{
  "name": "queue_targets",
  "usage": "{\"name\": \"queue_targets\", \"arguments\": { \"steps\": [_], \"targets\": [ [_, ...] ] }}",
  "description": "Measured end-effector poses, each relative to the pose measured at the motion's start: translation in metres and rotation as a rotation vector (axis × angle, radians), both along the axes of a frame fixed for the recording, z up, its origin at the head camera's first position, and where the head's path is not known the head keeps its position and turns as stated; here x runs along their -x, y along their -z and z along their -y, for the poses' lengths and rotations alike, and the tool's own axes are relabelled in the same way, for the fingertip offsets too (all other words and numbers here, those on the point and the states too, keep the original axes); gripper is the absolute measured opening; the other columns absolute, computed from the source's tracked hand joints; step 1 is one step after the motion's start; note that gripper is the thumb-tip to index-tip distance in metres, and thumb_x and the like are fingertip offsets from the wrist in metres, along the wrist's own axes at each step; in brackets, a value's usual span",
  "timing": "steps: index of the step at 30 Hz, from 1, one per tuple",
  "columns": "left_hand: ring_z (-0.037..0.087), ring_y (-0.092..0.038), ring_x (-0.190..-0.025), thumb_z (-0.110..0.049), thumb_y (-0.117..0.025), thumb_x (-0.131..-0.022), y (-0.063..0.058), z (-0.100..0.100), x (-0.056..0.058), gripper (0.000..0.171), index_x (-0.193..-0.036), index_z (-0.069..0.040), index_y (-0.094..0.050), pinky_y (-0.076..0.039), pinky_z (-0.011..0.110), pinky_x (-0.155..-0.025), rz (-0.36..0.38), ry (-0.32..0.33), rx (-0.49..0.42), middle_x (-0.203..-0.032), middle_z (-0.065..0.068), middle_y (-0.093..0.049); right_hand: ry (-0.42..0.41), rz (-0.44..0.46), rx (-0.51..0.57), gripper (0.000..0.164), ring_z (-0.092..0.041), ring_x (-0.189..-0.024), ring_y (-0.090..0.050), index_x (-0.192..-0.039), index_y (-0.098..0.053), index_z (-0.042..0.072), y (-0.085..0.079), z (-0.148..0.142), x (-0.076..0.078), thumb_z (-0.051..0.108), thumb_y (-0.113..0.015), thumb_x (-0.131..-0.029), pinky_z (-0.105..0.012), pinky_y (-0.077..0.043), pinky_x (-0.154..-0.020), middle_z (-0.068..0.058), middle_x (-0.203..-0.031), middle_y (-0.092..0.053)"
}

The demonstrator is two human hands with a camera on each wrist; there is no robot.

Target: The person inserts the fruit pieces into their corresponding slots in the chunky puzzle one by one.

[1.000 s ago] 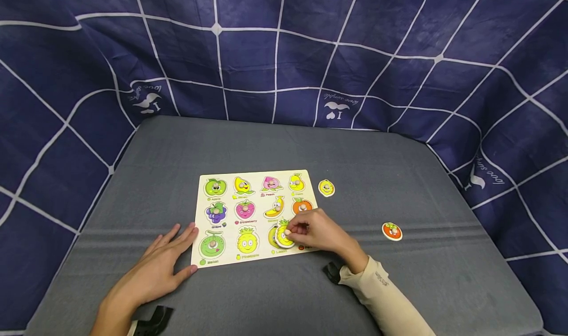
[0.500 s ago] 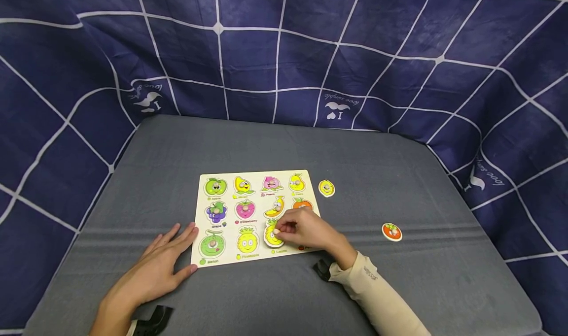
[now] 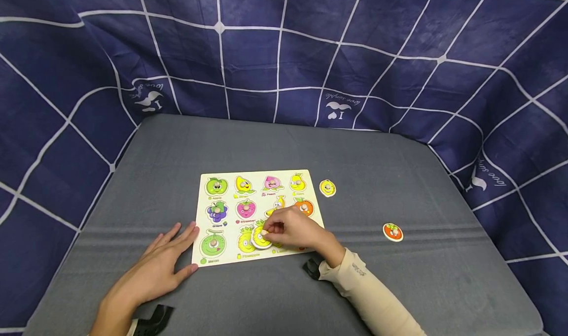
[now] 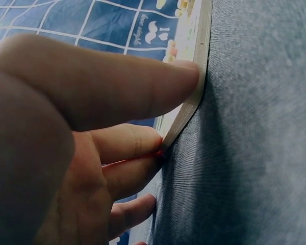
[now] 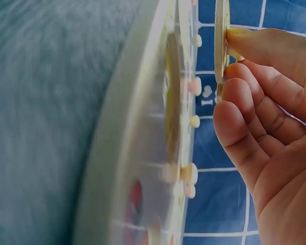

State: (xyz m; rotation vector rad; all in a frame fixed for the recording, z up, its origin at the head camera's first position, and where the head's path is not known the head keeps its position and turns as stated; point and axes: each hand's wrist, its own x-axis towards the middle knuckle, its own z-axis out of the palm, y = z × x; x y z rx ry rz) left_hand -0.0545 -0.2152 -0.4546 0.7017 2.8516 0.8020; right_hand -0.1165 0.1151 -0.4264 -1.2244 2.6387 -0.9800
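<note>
Thumb and fingers of my right hand (image 3: 297,230) pinch the small knob of a pineapple puzzle piece (image 3: 261,238). The piece overlaps the right side of the printed pineapple (image 3: 244,241) on the wooden fruit puzzle board (image 3: 231,238). In the right wrist view the held piece (image 5: 221,43) stands apart from the board. My left hand (image 3: 153,272) lies with extended fingers at the board's left edge; in the left wrist view its thumb (image 4: 158,87) touches the board's side. Knobbed pieces such as the apple, grapes and melon (image 3: 213,243) sit on the board. My right hand hides its lower right part.
A yellow round puzzle piece (image 3: 327,188) lies just right of the board. Farther right is an orange-red round piece (image 3: 393,232) with a green top. The grey cloth-covered table (image 3: 355,158) is bordered by a blue checked curtain (image 3: 248,55).
My right hand has moved left across the board with the pineapple piece, from over the printed lemon to the printed pineapple's right side. The left hand has stayed put.
</note>
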Motion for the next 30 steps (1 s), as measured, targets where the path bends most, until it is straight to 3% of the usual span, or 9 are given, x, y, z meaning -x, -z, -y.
{"name": "queue_targets", "arguments": {
  "steps": [13, 30],
  "targets": [
    [0.05, -0.031, -0.138, -0.026, -0.081, -0.082, 0.0, 0.0, 0.0, 0.077, -0.145, 0.002, -0.047, -0.023, 0.071, -0.104, 0.0, 0.002, 0.0, -0.151, 0.019, -0.041, -0.031, 0.056, -0.049, 0.005, 0.004, -0.064, -0.051, -0.081, -0.073, 0.012, 0.004, 0.02, 0.004, 0.012, -0.078, -0.083, -0.011, -0.044, -0.059, 0.012, -0.07, -0.058],
    [0.05, -0.031, -0.138, -0.025, -0.081, -0.082, -0.001, 0.0, 0.0, 0.077, -0.145, 0.002, -0.047, -0.023, 0.07, -0.104, -0.008, 0.002, 0.003, -0.151, 0.019, -0.042, -0.009, 0.123, -0.146, 0.009, 0.005, -0.06, -0.048, -0.079, -0.07, 0.014, 0.003, 0.035, 0.009, 0.012, -0.077, -0.084, -0.011, -0.042, -0.057, 0.014, -0.065, -0.056]
  ]
}}
